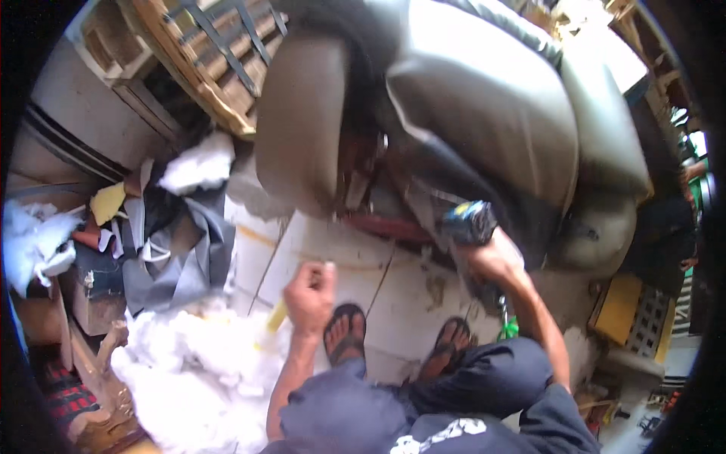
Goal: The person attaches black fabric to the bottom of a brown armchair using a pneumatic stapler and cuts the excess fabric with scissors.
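Note:
In front of me stands a brown-grey upholstered sofa [484, 113] with padded arms; a dark gap shows between its cushions and frame. My right hand [495, 261] is wrapped round a blue-and-black pneumatic staple gun [470, 223], held close to the sofa's lower edge. A green fitting [508, 328] shows below its grip. Whether the staple gun touches the sofa I cannot tell. My left hand [310, 299] is closed on a slim yellow-handled tool [278, 316], clear of the sofa; its other end is not visible. My sandalled feet [345, 333] rest on the tiles.
White stuffing [204, 378] is heaped at my left, beside grey upholstery scraps [189, 250]. A wooden frame with dark webbing [227, 60] leans at the back left. At the far right are another person's hand [692, 172] and a yellow crate-like box [635, 314].

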